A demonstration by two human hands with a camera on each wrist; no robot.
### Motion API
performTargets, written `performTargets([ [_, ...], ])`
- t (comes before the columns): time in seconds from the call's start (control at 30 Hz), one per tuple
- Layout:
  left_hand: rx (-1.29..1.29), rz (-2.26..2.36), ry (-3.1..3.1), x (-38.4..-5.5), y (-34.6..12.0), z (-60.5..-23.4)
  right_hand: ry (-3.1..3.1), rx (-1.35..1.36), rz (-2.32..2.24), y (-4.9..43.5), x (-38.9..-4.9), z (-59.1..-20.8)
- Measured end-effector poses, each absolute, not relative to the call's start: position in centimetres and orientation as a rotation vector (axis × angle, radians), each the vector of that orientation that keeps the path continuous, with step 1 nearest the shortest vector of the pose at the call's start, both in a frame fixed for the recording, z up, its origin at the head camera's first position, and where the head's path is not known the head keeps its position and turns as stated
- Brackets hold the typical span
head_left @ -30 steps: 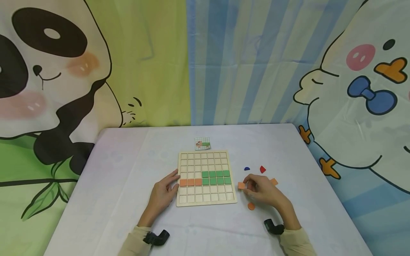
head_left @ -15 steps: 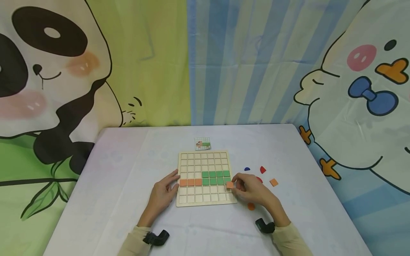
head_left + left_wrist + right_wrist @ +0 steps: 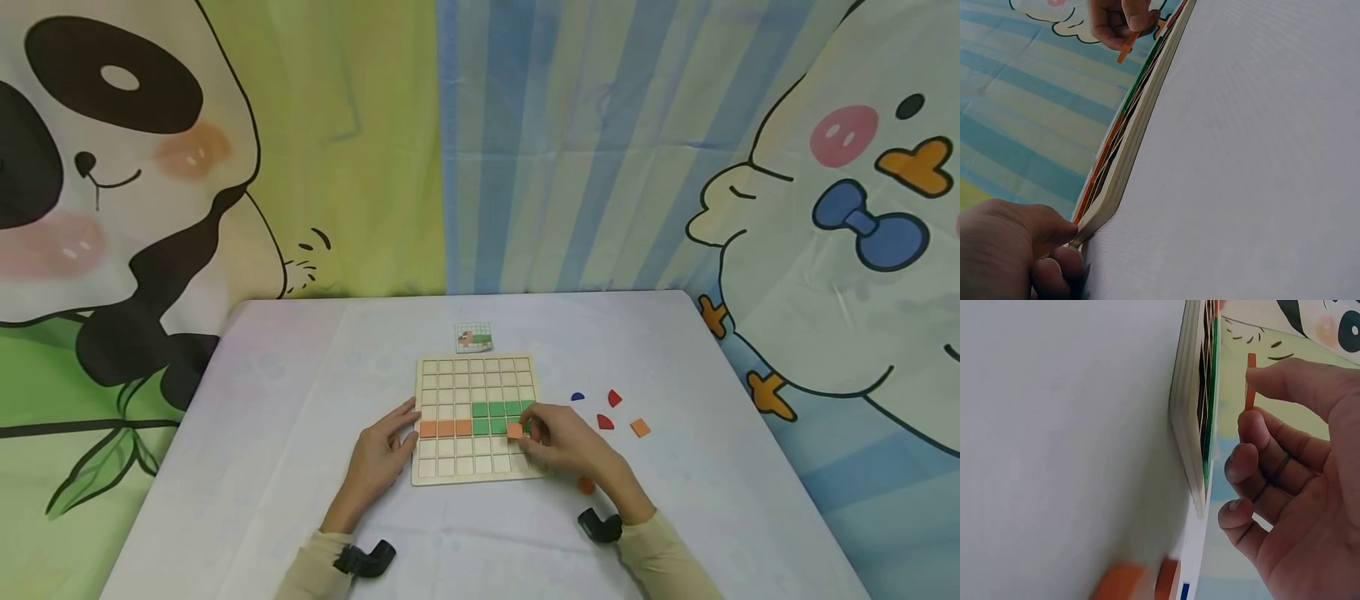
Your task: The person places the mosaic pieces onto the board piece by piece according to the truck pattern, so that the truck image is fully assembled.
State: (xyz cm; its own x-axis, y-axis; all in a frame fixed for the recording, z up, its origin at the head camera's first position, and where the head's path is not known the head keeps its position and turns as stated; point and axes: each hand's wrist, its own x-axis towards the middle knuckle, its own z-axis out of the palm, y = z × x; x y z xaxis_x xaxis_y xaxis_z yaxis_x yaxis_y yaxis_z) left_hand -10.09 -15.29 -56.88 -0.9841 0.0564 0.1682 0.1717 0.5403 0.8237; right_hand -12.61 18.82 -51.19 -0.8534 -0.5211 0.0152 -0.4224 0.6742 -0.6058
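Observation:
A pale wooden grid board [image 3: 450, 469] lies on the table, its cells part filled with green tiles [image 3: 491, 409] and a row of orange tiles [image 3: 446, 428]. My left hand [image 3: 381, 454] grips the board's left edge; in the left wrist view the thumb is at the corner, the other fingers curled beside it. Above the right part of the board, my right hand [image 3: 566, 446] pinches a square orange tile [image 3: 1251, 381] between thumb and index finger. In the right wrist view the tile stands on edge, and its other fingers are loosely curled. This hand hides the board's right edge.
A small picture card [image 3: 473, 337] lies behind the board. To the right are a blue half-round piece [image 3: 577, 397], two red pieces [image 3: 614, 398], an orange square [image 3: 640, 427] and an orange round piece [image 3: 586, 485]. Printed curtains [image 3: 555, 167] stand behind the table [image 3: 247, 458].
My right hand has carried the orange tile leftward from beside the board to over its right part, uncovering a red piece and the orange square. The left hand stays at the board's edge.

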Motion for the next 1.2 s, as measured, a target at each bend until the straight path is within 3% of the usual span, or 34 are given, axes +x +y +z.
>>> performTargets([
  [1.2, -0.193, -1.449, -2.646, -10.0, -15.2, -56.8, 2.768, -0.826, -0.802, 13.3, -14.3, -51.2],
])
